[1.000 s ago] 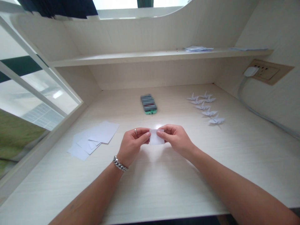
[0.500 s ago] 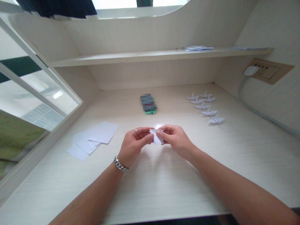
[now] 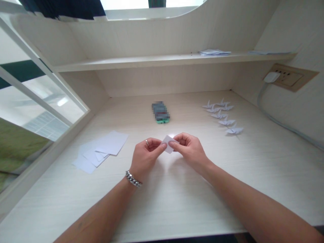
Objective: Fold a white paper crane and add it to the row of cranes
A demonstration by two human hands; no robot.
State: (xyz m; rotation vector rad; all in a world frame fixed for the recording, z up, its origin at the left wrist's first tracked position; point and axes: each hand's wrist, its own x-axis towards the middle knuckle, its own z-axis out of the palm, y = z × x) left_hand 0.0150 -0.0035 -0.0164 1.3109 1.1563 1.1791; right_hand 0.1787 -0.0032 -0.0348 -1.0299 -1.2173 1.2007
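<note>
A small folded piece of white paper (image 3: 168, 139) is held between both hands above the desk, with one corner pointing away from me. My left hand (image 3: 148, 153), wearing a ring and a chain bracelet, pinches its left corner between thumb and fingers. On the other side, my right hand (image 3: 189, 148) grips the right part, its thumb pressed on the near face. Fingertips behind the paper are partly hidden. Several white paper cranes (image 3: 234, 130) stand in a group at the right. Loose white paper sheets (image 3: 112, 143) lie overlapping to the left.
A blurred-out dark object with a green end (image 3: 162, 120) lies beyond my hands. A shelf (image 3: 141, 63) spans the back, bearing a stack of paper (image 3: 214, 52). At the right wall, a white plug (image 3: 271, 77) with a cable (image 3: 278, 122) sits in a socket.
The folded paper has turned in my hands from squarish to a diamond position, a corner now pointing away. Both hands have shifted only slightly.
</note>
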